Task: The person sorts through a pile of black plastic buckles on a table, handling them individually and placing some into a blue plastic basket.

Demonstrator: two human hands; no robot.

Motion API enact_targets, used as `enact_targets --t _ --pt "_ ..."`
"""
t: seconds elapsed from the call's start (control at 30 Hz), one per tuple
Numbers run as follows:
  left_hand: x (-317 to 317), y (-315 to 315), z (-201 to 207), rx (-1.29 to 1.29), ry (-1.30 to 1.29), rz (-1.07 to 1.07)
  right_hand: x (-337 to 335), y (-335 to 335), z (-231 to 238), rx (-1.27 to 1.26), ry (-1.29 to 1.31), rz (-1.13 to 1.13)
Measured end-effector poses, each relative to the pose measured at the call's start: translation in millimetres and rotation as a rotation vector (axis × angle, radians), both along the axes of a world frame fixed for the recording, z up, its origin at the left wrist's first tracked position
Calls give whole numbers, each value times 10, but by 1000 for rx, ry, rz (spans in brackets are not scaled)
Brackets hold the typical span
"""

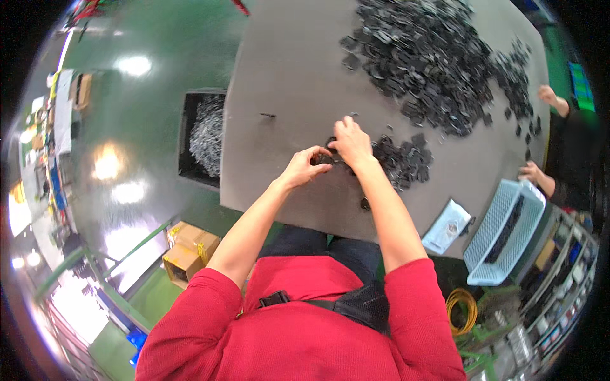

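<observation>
Over the near part of the grey table [279, 82] my two hands are close together. My left hand [306, 167] curls thumb and fingers around a small dark plastic piece [323, 159]. My right hand [351, 142], just to its right and a little farther off, pinches a small black plastic part [331, 144] between bent fingers. The exact shape of both pieces is too small to make out. Beside my right wrist lies a small heap of black plastic parts [410, 160], partly behind my forearm. A single thin dark piece [268, 115] lies to the left.
A large pile of black parts [426, 57] covers the far right. A black bin of small pale pieces [206, 136] stands left of the table. At right are a light-blue packet [447, 227], a blue basket [499, 238] and another person's hand [532, 173]. Cardboard boxes [190, 247] stand lower left.
</observation>
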State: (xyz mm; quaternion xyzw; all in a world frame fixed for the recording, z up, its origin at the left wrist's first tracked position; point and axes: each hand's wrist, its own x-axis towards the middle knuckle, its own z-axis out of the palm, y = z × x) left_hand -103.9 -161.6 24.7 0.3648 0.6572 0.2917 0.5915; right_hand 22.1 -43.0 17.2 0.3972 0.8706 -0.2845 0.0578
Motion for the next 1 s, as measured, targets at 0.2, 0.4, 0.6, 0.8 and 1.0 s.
enact_targets --t 0.2,0.4,0.6,0.8,1.0 --pt "-1065 -337 166 46 -805 618 91 139 177 -1271 514 -397" --pt "-1703 31 -111 17 -45 749 267 261 283 -1564 1105 -554" --pt "-1110 470 -272 73 890 159 871 569 313 -825 504 -559" --pt "-621 513 65 -46 -119 -8 833 -15 181 92 -248 -102" --pt "-240 332 324 -142 -824 220 935 -65 100 132 -103 -193"
